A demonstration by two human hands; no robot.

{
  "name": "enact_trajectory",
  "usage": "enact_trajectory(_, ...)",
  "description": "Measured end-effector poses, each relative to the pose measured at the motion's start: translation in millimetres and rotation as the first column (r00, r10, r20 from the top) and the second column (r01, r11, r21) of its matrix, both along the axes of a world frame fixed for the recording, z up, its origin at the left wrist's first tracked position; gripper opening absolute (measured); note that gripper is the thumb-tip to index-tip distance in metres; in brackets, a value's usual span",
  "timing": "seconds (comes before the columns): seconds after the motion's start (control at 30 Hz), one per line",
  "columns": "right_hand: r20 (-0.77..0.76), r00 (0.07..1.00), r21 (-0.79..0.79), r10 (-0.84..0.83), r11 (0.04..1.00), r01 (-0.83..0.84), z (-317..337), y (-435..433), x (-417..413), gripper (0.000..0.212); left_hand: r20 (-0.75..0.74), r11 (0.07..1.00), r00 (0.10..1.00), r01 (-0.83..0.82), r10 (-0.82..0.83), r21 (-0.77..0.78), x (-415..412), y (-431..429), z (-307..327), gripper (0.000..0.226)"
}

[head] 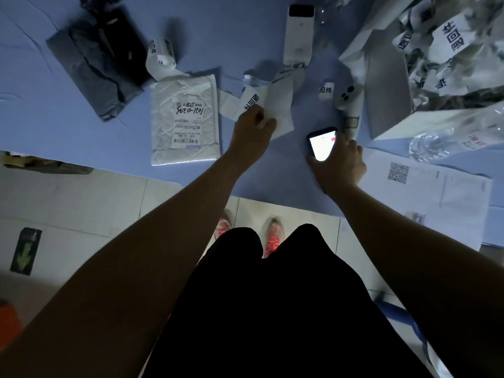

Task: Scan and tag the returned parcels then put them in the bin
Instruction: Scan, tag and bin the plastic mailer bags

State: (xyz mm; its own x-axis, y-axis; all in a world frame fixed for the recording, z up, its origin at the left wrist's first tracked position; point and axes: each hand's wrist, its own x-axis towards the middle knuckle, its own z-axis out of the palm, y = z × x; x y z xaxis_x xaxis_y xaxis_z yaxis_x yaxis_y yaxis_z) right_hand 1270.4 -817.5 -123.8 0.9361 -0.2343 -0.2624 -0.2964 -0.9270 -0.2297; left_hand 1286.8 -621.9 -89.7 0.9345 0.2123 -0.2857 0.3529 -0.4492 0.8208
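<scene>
Parcels are lying on the blue table (68, 126): a white parcel (185, 118) is resting flat near the front edge with its printed label facing up, and a dark grey parcel (95, 69) is sitting further back to its left, well apart from both hands. Just right of the white parcel, the left hand (252, 132) is pinching the near end of a label strip (278, 105), fingers and thumb curled onto the paper. The strip is trailing back toward a white printer (298, 34) at the far side of the table. The right hand (339, 165) is gripping a phone (321, 144) with its screen glowing white, thumb on one edge and fingers wrapping the other. The two hands are working near each other, not touching.

Beyond the phone, a white scanner (349, 105) is lying on the table, with a loose tag (325, 90) just beside it. At the far right a white bin (387, 91) is holding a heap of tagged parcels (450, 50). A clear bottle (447, 140) is lying in front of the bin, and a paper sheet (436, 197) carrying a QR code is lying beside the right wrist. Red shoes (274, 237) are showing on the tiled floor below.
</scene>
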Motion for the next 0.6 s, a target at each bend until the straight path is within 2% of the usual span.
enact_trajectory(0.07,-0.032,0.999,-0.025,0.0,1.0,-0.001,5,7,0,0.073,0.066,1.0,0.998,0.014,-0.016,0.02,-1,4,10,0.017)
enact_trajectory(0.1,-0.001,1.0,-0.014,-0.004,1.0,0.004,9,13,3,0.066,0.093,0.999,0.995,0.035,-0.039,0.037,-2,6,14,0.018)
enact_trajectory(0.13,0.06,0.998,0.049,-0.019,0.999,0.016,14,21,7,0.056,0.116,0.997,0.991,0.06,-0.065,0.051,-4,8,18,0.018)
enact_trajectory(0.17,0.108,0.994,0.18,-0.033,0.984,0.013,21,30,12,0.044,0.135,0.995,0.987,0.078,-0.086,0.061,-5,10,22,0.019)
enact_trajectory(0.2,0.107,0.993,0.367,-0.059,0.93,0.016,31,41,21,0.033,0.149,0.994,0.984,0.091,-0.1,0.067,-7,12,25,0.02)
enact_trajectory(0.23,0.006,0.992,0.593,-0.128,0.799,0.1,43,53,30,0.026,0.155,0.993,0.982,0.099,-0.109,0.071,-9,14,28,0.021)
enact_trajectory(0.27,-0.18,0.96,0.799,-0.212,0.538,0.269,57,65,37,0.024,0.15,0.992,0.982,0.104,-0.115,0.074,-11,17,31,0.022)
enact_trajectory(0.3,-0.319,0.917,0.881,-0.238,0.282,0.38,66,74,44,0.03,0.138,0.992,0.984,0.104,-0.114,0.076,-14,20,33,0.023)
enact_trajectory(0.33,-0.364,0.902,0.903,-0.231,0.151,0.403,74,81,49,0.035,0.121,0.992,0.986,0.102,-0.111,0.079,-16,24,36,0.023)
enact_trajectory(0.47,-0.191,0.965,0.957,-0.18,0.184,0.224,92,104,51,0.037,0.032,0.995,0.996,0.087,-0.088,0.052,-20,55,40,0.022)
enact_trajectory(0.57,0.003,0.996,0.924,-0.086,0.381,0.03,96,120,45,0.023,0.013,0.993,0.993,0.121,-0.121,0.005,-22,79,46,0.026)
enact_trajectory(0.6,0.058,0.995,0.908,-0.076,0.418,-0.021,94,126,42,0.018,0.019,0.993,0.993,0.119,-0.12,0.016,-23,86,48,0.03)
